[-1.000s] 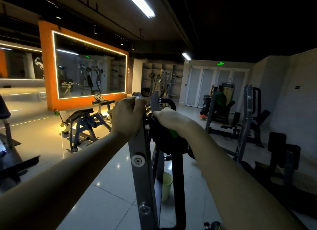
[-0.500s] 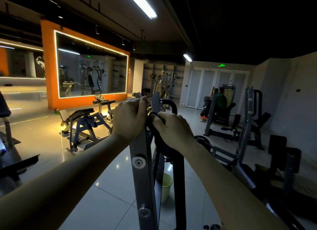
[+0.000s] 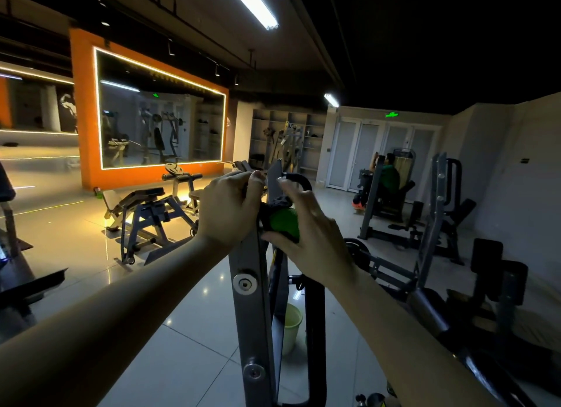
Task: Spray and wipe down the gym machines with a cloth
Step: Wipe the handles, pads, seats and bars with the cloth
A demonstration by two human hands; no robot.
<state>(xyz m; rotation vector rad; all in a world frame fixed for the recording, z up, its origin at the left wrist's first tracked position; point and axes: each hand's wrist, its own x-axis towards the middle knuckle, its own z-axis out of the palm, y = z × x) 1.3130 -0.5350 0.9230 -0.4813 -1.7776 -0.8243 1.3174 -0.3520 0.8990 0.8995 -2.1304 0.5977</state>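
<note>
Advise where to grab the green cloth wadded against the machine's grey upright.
Take the green cloth by its bulging wad, coming from the right and slightly below, palm over it and thumb underneath, much as the right hand cups it. It is bunched against the right face of the grey upright, whose top the left hand grips, so the left side is blocked.

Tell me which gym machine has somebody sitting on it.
The machine by the white doors at the back: a person in a green top sits on it; the others show nobody seated.
</note>
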